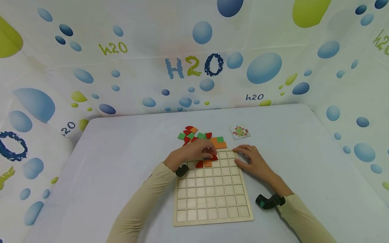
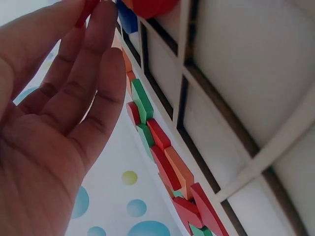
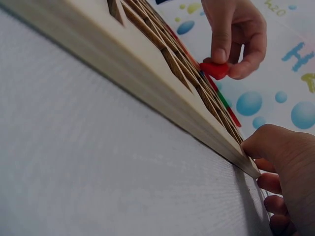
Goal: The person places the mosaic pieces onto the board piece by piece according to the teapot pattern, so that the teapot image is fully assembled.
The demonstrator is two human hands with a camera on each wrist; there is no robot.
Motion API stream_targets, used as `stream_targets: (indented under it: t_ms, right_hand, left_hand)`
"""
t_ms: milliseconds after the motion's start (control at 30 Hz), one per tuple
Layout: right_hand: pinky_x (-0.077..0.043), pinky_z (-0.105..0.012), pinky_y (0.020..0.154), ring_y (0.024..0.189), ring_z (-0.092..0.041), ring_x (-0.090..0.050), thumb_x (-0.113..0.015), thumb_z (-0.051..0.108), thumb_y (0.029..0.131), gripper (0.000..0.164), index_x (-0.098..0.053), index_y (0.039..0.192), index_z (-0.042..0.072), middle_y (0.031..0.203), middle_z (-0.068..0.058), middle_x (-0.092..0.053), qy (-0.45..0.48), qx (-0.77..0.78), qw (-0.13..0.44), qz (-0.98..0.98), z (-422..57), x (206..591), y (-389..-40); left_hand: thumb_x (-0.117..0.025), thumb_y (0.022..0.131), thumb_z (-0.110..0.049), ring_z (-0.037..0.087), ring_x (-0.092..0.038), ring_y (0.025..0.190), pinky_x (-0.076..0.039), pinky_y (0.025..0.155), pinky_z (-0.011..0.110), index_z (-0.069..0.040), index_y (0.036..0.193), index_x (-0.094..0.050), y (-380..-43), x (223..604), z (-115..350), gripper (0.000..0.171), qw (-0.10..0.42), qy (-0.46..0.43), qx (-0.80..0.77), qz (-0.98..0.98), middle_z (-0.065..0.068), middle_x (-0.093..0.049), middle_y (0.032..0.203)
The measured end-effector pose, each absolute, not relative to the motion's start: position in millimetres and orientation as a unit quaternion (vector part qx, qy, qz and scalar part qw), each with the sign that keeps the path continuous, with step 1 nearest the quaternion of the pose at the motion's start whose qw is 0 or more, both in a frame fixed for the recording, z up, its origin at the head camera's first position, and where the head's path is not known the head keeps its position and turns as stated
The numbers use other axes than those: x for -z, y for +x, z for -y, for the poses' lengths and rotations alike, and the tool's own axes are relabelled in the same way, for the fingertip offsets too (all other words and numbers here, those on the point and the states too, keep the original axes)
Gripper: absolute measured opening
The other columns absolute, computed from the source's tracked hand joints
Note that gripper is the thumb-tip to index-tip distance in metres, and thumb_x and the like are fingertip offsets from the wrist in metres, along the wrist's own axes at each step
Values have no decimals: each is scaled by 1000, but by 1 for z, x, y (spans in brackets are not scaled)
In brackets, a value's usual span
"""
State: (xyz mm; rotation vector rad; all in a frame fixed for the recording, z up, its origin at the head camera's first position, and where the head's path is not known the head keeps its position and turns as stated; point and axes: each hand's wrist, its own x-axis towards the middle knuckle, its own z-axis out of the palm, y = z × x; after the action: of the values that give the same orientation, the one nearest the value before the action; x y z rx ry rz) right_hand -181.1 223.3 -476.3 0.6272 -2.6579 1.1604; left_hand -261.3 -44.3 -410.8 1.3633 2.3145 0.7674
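Observation:
My left hand [image 1: 199,150] reaches over the upper part of a square wooden grid board [image 1: 212,223]. Its thumb and fingertips pinch a small red rounded piece [image 3: 215,70]. Just below that hand, a red quarter-round piece [image 1: 199,164] and an orange square [image 1: 208,163] sit side by side in cells of the grid. A blue piece [image 2: 128,18] shows by the fingertips in the left wrist view, partly cut off. At the board's upper right corner, my right hand [image 1: 253,163] holds the edge, thumb on the rim and the other fingers bent against the side.
Beyond the board's far edge lies a loose cluster of red, green and orange pieces [image 1: 201,135], with orange blocks [image 1: 220,145] beside it. Further right is a small pattern card [image 1: 239,131] on the white tabletop [image 1: 130,145]. A printed sheet [image 1: 136,81] hangs behind.

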Motion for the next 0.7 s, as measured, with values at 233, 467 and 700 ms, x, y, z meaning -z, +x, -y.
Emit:
stream_targets:
  t_ms: [233,467,700]
  right_hand:
    - [-40,-47,86,108,-28,-45,-72,10,86,37,-65,122,6,127,-15,-56,208,-395,83,891,-223,478,-181]
    - [-39,-50,88,108,-29,-45,-72,10,86,37,-65,122,6,127,-16,-56,209,-395,86,890,-223,478,-181]
    - [-39,-49,87,107,-28,-45,-72,9,85,37,-65,121,5,126,-15,-57,213,-393,94,890,-224,478,-181]
  left_hand:
    - [-65,94,-12,10,-59,91,-48,82,20,-7,106,-67,-259,413,42,13,215,465,-290,-808,1,-66,102]
    - [-65,94,-13,10,-58,90,-48,81,20,-9,105,-68,-257,414,41,12,215,464,-281,-812,-1,-66,100]
    - [-69,91,-15,8,-61,90,-49,84,19,-10,100,-70,-256,415,36,10,219,469,-259,-816,-3,-66,97]
